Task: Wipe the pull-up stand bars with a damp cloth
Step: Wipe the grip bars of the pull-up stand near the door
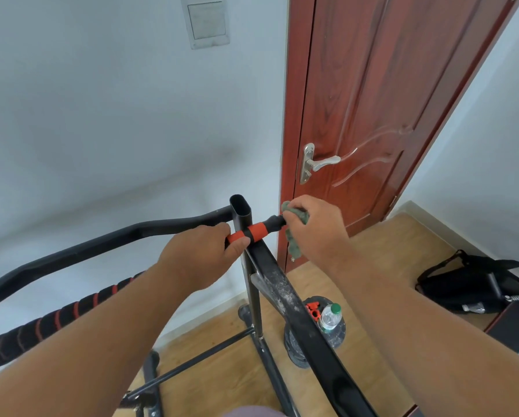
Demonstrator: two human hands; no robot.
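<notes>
pull-up stand fills the lower centre. my right hand pinches the green cloth round the handle end; left hand curls round the orange grip. i'd twist while sliding outward. handle's long axis points toward the door.

The left hand grips the orange-and-black foam handle of the black steel pull-up stand. The right hand presses a crumpled green cloth round the handle's tip.
</notes>
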